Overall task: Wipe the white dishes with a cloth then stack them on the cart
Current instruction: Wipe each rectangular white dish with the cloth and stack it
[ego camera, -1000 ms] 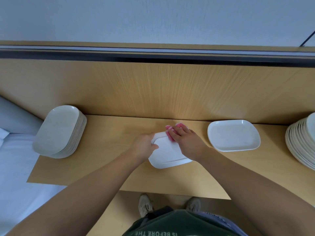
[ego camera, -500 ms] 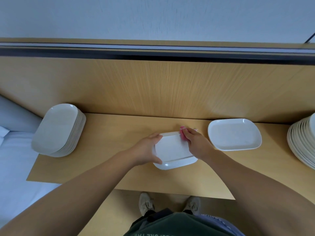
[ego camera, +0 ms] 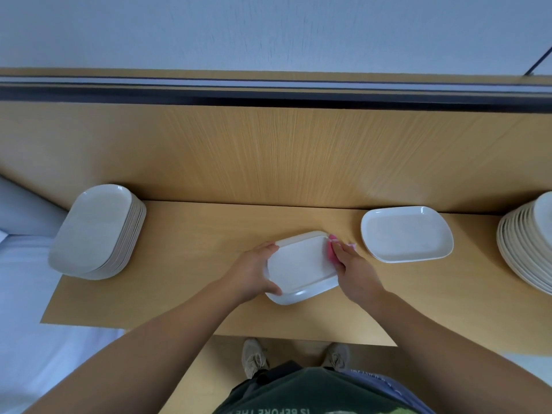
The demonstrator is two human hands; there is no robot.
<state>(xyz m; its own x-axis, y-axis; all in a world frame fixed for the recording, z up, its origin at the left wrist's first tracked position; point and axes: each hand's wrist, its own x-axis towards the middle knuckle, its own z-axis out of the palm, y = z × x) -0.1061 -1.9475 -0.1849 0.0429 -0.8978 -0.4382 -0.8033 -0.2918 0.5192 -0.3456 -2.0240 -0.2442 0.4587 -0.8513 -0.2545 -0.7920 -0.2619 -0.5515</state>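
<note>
Two hands work on one white dish [ego camera: 301,265] at the middle of the wooden surface [ego camera: 185,264], right in front of you. Your left hand [ego camera: 252,271] grips the dish's left edge, thumb hooked on the near rim and fingers curled round the far-left corner. Your right hand [ego camera: 355,273] lies along the right edge with its fingers fairly straight, pressing a pink cloth [ego camera: 330,251] against that rim; your thumb is hidden. The hands are apart, with the dish's shallow well between them, facing up. Whether the dish sits flat on the surface cannot be told.

Just beside your right hand, a single white dish [ego camera: 406,234] lies flat on the surface, well upward, apart from the cloth. At the far right edge stands a tall stack of dishes [ego camera: 525,249], partly cut off by the frame. At the left end sits another stack of white dishes [ego camera: 95,231], well apart from your hands, its outer edge over the end of the surface.

Behind everything rises a wooden back panel [ego camera: 268,150] topped by a dark rail [ego camera: 268,95]. Below the surface's near edge, your shoes [ego camera: 254,357] show on the floor.
</note>
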